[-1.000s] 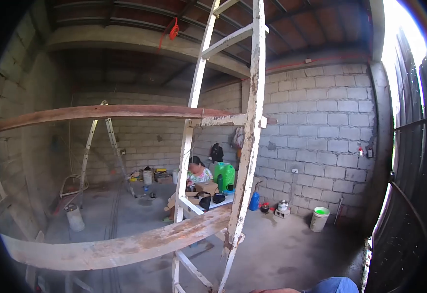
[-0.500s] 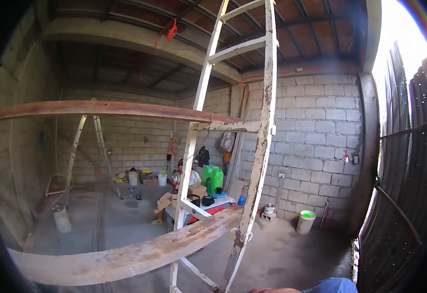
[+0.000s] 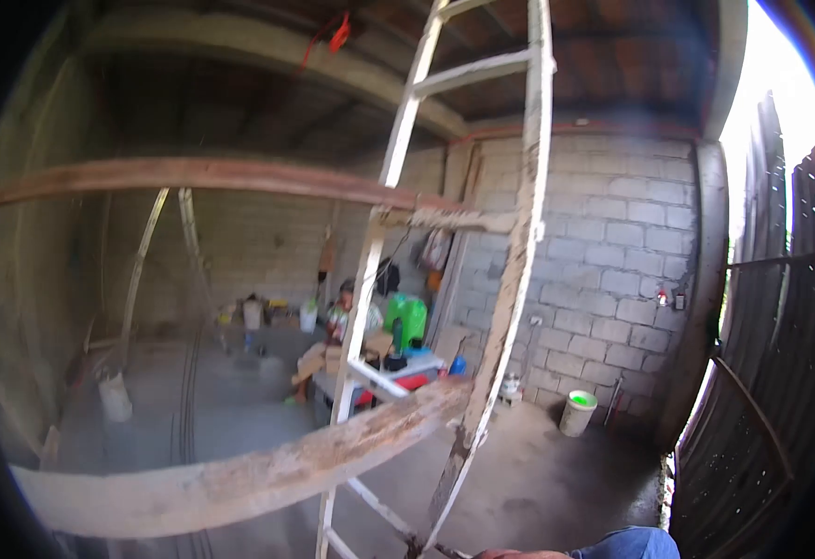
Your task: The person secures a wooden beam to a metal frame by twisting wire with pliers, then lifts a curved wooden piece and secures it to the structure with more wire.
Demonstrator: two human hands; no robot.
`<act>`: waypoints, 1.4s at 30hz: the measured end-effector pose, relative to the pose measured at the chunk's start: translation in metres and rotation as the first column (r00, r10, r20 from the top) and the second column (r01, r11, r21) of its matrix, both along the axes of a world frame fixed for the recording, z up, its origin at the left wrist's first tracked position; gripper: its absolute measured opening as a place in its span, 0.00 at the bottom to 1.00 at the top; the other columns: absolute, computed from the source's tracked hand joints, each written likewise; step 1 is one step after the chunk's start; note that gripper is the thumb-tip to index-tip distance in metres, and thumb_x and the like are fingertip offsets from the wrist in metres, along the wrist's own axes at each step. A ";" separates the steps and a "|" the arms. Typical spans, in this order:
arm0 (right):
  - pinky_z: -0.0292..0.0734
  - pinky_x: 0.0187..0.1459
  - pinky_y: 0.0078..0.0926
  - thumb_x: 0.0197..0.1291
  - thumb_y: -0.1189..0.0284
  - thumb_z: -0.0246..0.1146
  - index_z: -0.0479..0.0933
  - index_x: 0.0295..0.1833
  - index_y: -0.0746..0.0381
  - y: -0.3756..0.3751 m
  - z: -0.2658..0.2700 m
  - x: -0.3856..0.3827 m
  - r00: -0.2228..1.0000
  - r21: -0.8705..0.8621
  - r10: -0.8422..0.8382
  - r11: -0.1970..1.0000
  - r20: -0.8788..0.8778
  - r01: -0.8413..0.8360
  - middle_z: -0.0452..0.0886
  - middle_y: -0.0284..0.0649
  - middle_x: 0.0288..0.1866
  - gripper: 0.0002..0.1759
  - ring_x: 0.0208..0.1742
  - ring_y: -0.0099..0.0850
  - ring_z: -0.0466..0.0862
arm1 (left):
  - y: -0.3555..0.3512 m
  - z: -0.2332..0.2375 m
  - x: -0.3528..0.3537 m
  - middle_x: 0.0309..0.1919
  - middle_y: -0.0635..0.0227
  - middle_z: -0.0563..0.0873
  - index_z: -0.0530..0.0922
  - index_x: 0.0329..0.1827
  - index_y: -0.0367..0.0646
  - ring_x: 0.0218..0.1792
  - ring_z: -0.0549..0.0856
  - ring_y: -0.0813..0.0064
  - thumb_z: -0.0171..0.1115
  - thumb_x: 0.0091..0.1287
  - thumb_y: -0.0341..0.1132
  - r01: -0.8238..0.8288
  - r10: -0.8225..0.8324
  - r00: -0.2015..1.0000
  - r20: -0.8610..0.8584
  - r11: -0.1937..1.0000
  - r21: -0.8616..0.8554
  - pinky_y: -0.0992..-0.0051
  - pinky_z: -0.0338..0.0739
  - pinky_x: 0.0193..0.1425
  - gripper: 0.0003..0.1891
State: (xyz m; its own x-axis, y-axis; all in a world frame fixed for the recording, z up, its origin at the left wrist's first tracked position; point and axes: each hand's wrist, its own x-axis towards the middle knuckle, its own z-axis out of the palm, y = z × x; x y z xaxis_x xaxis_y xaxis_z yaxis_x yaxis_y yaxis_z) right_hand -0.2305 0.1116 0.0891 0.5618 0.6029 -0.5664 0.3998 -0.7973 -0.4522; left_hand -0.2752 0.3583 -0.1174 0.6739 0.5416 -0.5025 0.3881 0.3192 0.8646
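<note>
At the bottom edge shows a sliver of bare skin [image 3: 522, 554], beside a blue denim-clad knee [image 3: 633, 543]. Whether it belongs to my right hand or to an arm or leg, I cannot make out; no fingers show. A small dark tip lies just left of it, too blurred to name. My left hand is out of the picture. Nearest stands a white, paint-worn ladder [image 3: 505, 321], leaning slightly. A thick, weathered plank [image 3: 267, 480] rests across its lower part, and a thinner reddish-brown board [image 3: 212, 174] crosses higher up.
A person [image 3: 340, 321] sits behind the ladder near a low table [image 3: 390, 379] bearing a green container [image 3: 409, 319]. A bucket [image 3: 578, 414] with bright green inside stands by the block wall [image 3: 603, 270]. Corrugated sheets [image 3: 757, 373] line the right side. Another ladder [image 3: 144, 270] stands at left.
The view has shifted and blurred slightly; the ladder's upper part appears further right, and the room sits a little higher in the picture. The small dark tip now shows at the bottom.
</note>
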 end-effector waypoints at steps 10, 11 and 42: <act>0.77 0.42 0.37 0.53 0.57 0.65 0.80 0.39 0.67 -0.002 -0.010 0.030 0.958 -0.043 0.229 0.970 -0.174 -0.240 0.83 0.53 0.33 0.22 0.37 0.40 0.85 | -0.006 -0.046 -0.030 0.18 0.56 0.82 0.80 0.27 0.36 0.27 0.85 0.60 0.46 0.62 0.68 0.153 -0.097 0.978 -0.186 0.935 0.320 0.61 0.78 0.38 0.37; 0.77 0.42 0.37 0.53 0.57 0.65 0.80 0.39 0.67 0.005 -0.014 0.035 0.941 -0.037 0.275 0.957 -0.197 -0.287 0.83 0.53 0.33 0.22 0.37 0.40 0.85 | 0.000 0.009 -0.058 0.19 0.55 0.82 0.81 0.37 0.42 0.30 0.85 0.59 0.44 0.65 0.64 0.136 -0.079 0.952 -0.294 0.975 0.176 0.60 0.78 0.42 0.31; 0.82 0.32 0.32 0.61 0.65 0.61 0.75 0.47 0.64 0.288 -0.051 -0.201 0.508 0.105 0.328 0.902 -0.796 -0.418 0.83 0.45 0.34 0.15 0.29 0.34 0.84 | -0.155 -0.014 -0.584 0.26 0.66 0.82 0.76 0.33 0.41 0.23 0.79 0.77 0.58 0.66 0.40 -0.994 0.989 -0.049 -0.140 -0.061 -0.086 0.76 0.71 0.22 0.11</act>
